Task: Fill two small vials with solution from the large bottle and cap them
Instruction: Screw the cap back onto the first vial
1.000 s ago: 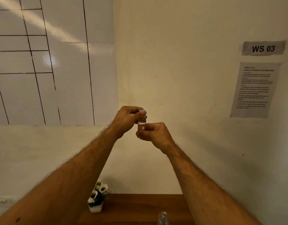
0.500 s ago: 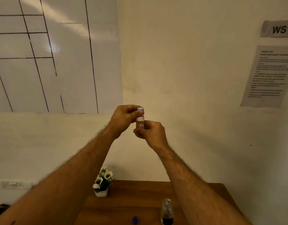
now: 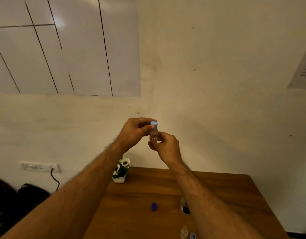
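High above the wooden surface [image 3: 217,190], the right hand [image 3: 167,146] grips a vial [image 3: 153,135] while the left hand's [image 3: 134,132] fingers pinch its blue cap [image 3: 154,124], and below, the right forearm half hides the bottle [image 3: 184,207], with another vial [image 3: 184,232] blurred and cut off at the bottom edge.

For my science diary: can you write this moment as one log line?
step: capping | left hand: pinches blue cap | right hand: holds vial | over table
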